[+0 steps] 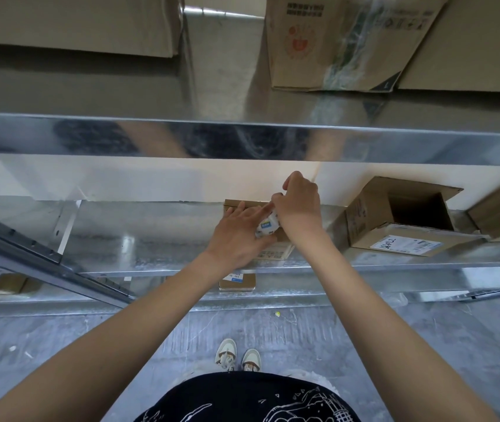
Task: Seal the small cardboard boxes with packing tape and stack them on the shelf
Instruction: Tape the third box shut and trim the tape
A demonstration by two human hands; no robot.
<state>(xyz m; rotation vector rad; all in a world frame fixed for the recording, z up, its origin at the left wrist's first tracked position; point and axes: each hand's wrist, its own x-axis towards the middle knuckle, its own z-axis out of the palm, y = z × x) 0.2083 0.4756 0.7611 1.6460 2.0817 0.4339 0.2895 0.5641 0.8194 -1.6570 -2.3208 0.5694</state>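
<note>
Tape is the business of this moment: we judge that we are laying a strip across the small cardboard box (273, 249), which sits on the middle metal shelf (151, 236) near its front edge, mostly hidden under our hands. Our left hand (236, 236) lies spread and flat on the box top, fingers straight, pinning it down. Our right hand (299, 202) is curled around the white tape roll (267, 226), and its raised fingers seem to pinch something near the wall; whether that is the tape end we cannot tell. To do this well we should keep the left palm pressing so the box does not slide on the slick metal, draw the strip straight along the flap seam, and smooth it down before cutting. An open box (407, 217) stands well apart to the right, and a labelled box (238, 281) rests on the shelf below.
</note>
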